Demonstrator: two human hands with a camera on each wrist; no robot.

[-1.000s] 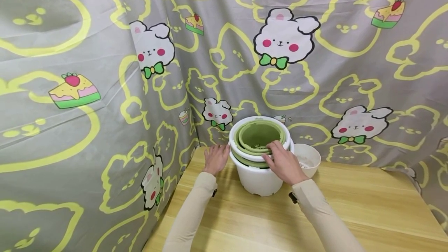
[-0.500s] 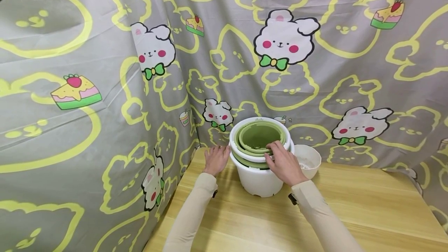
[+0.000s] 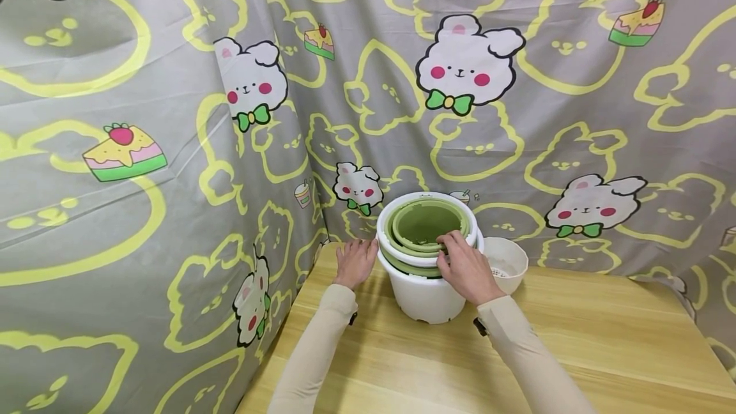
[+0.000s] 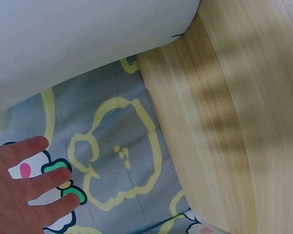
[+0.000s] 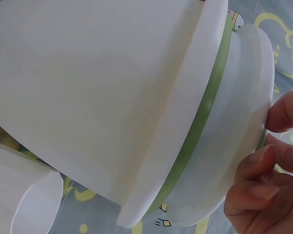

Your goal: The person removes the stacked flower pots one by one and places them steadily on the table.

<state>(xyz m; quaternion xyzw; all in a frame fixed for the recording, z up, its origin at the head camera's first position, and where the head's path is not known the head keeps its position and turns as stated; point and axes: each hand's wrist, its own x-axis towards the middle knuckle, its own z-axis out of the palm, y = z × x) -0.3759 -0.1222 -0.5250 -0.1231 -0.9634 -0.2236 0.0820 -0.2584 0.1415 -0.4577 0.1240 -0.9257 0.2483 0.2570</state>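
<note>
Standing upright near the far-left corner of the table point(image 3: 575, 324), stacked pots point(image 3: 428, 298) rose between the spread, empty left hand point(image 3: 355, 262) and the right hand point(image 3: 468, 268) pinching their rim.

Inside the big pot point(image 3: 428, 302), the lower walls of the nested pots point(image 3: 416, 260) are hidden, so their count is unclear. The big pot also hides the near edge of the bowl point(image 3: 510, 255) behind its right side. Over its right front, the right hand point(image 3: 468, 270) covers stretches of rim. Whether the left hand point(image 3: 355, 264) touches the big pot's left side is unclear. The 2 wrist views each cut off the big pot and the hand beside it.
</note>
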